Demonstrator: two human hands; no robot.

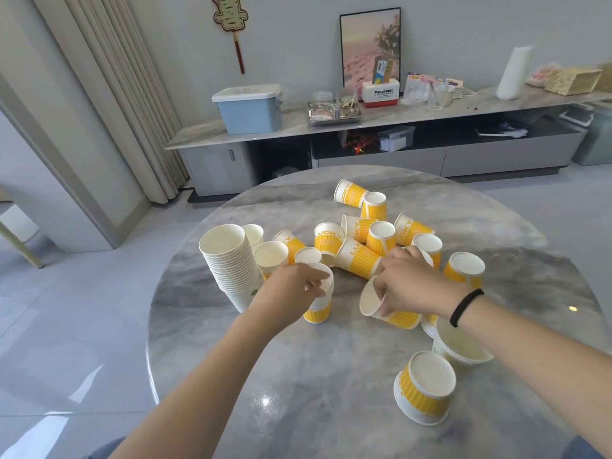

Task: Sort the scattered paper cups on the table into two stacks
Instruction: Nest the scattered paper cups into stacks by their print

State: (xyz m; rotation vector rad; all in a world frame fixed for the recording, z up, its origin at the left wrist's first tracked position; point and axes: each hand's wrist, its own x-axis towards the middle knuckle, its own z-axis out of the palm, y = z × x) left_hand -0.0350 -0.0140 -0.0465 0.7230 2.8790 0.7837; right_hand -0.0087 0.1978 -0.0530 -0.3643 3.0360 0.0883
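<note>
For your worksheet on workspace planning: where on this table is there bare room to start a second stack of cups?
Bare marble table lies at the near edge, between the two forearms, left of the upside-down yellow cup. The far left rim beyond the white stack is bare too. The middle, around both hands, is crowded.

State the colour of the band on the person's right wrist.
Black: the wrist band shows clearly in the head view.

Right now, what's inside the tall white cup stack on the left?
The top cup of the white stack looks empty; its bare white inside shows. Many rims are nested below. Inside the lower cups is hidden. Its base is partly covered by the left hand.
</note>
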